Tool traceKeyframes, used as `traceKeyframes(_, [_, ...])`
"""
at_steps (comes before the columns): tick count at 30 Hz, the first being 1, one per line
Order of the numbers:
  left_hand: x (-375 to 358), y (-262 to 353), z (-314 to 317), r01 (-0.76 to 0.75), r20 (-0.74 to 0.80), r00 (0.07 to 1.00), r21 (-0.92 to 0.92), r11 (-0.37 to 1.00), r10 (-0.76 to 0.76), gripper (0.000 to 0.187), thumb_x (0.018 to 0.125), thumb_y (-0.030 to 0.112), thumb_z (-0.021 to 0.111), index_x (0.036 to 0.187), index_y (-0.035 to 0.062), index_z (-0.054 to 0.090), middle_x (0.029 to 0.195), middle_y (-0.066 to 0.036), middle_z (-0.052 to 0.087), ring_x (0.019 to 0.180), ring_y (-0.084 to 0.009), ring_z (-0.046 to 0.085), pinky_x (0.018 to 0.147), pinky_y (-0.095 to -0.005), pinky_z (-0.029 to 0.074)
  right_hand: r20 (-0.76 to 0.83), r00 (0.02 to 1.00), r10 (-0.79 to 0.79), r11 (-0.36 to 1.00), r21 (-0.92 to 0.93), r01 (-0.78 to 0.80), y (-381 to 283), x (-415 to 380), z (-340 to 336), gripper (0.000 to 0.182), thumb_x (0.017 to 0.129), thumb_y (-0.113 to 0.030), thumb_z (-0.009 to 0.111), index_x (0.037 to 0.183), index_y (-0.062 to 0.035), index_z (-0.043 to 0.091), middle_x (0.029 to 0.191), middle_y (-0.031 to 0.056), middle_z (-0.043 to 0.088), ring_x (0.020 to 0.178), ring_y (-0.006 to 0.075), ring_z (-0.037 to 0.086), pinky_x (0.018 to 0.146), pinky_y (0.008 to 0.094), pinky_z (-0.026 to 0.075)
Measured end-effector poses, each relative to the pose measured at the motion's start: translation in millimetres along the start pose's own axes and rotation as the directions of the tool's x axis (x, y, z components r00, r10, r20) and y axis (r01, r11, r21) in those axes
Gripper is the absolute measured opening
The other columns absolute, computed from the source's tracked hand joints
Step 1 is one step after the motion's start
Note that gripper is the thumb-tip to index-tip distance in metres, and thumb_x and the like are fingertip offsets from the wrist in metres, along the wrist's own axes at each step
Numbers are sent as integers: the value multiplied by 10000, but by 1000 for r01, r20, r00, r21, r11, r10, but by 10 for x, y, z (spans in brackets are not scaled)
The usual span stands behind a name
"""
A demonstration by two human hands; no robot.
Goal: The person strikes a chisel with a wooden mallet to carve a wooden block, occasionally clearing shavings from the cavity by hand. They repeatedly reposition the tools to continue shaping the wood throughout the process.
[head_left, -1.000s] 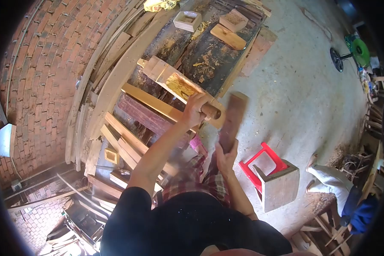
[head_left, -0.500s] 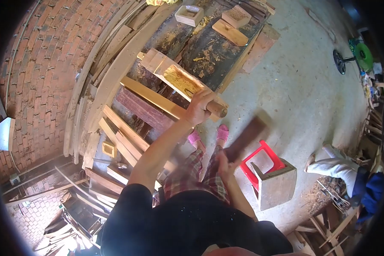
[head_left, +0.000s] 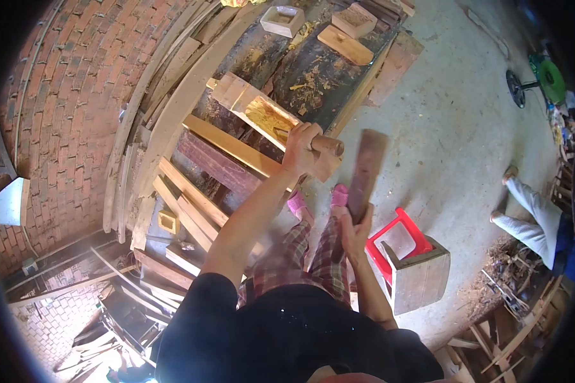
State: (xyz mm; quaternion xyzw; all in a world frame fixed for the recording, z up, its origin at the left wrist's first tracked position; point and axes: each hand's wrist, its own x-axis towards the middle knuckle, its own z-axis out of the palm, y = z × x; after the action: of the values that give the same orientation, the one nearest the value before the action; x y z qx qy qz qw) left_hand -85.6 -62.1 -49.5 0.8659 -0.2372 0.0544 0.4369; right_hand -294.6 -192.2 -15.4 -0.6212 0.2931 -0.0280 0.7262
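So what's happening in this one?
A person is working at a hollowed wooden block. Their left hand grips a round wooden handle over one end of it, while the right hand holds up a dark length of wood, just apart from the handle. Someone else's legs show off to the right.

Hollowed block (head_left: 236, 97): pale wood, outer faces flat and matt, cavity (head_left: 271, 118) roughly cut. Round handle (head_left: 328, 146): wood, smooth in appearance. Dark bat (head_left: 368, 167): brown wood, matt; finer grain blurred. Yellow plank (head_left: 233, 145): wood, smooth-faced. Stool (head_left: 420, 240): red plastic, moderately glossy. Adjacent box (head_left: 420, 282): greyed wood, dull. Trousers (head_left: 294, 252): checked cloth. Wall (head_left: 76, 96): brick, coarse and matt. Floor (head_left: 428, 134) appeared to be concrete, worn, with a faint sheen. Slippers (head_left: 340, 195) were pink, their material unclear.
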Motion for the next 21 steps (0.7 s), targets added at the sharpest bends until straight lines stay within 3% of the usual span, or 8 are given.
traceKeyframes(5, [27,50,29,40,-59,997,-19,999,-41,288,567,-53,648,786,78,515,735,-107,526,767,-353,541,663,-430,408,-118,956,-268,951,124,282,86,-96,90,427,888,-117,614,1202,-10,345,799,93,561,620,144,562,573,279,483])
traceKeyframes(7, [11,38,54,40,-53,998,33,999,-38,286,577,-51,654,797,79,526,747,-105,538,777,-348,549,669,-431,411,158,949,-274,886,-342,313,2,57,116,408,876,-129,639,1173,-15,384,881,95,554,705,112,543,622,248,463])
traceKeyframes(8, [-1,38,72,42,-56,998,39,998,-39,286,577,-51,654,797,79,526,747,-105,538,777,-348,549,669,-431,411,133,991,-26,991,-123,43,-54,16,118,407,868,-118,656,1175,-21,406,937,97,541,738,92,509,641,227,441])
traceKeyframes(15, [13,15,111,104,1,995,25,994,-104,252,596,-16,654,795,87,541,757,-97,553,791,-334,555,694,-421,411,-63,989,-137,958,246,149,331,-92,108,384,893,-83,609,1192,-36,374,855,77,548,661,114,544,578,249,470])
traceKeyframes(16, [7,-7,136,104,8,994,39,994,-105,247,598,-16,650,795,85,541,759,-99,555,795,-335,555,696,-425,411,83,836,-542,674,-550,493,518,110,14,372,894,-102,623,1167,-45,378,808,75,539,623,121,545,528,258,473])
traceKeyframes(17, [3,-28,153,104,17,994,55,993,-105,243,600,-16,646,796,83,540,761,-100,557,799,-337,554,699,-429,412,136,986,-93,957,-261,126,716,109,-2,364,892,-124,640,1149,-42,394,820,64,544,635,108,542,528,240,462])
traceKeyframes(19, [73,-78,187,87,11,996,94,992,-88,246,592,-17,648,789,80,538,758,-103,556,801,-338,555,700,-429,413,98,990,101,994,38,-105,170,105,46,359,891,-138,652,1130,-43,403,821,47,539,605,101,532,522,238,453])
traceKeyframes(21, [25,-56,186,89,26,995,124,988,-93,249,584,-19,650,783,78,536,756,-105,556,804,-339,556,700,-430,414,67,997,34,997,66,-38,78,141,-26,353,894,-123,647,1126,-48,391,820,35,531,593,93,512,514,235,428])
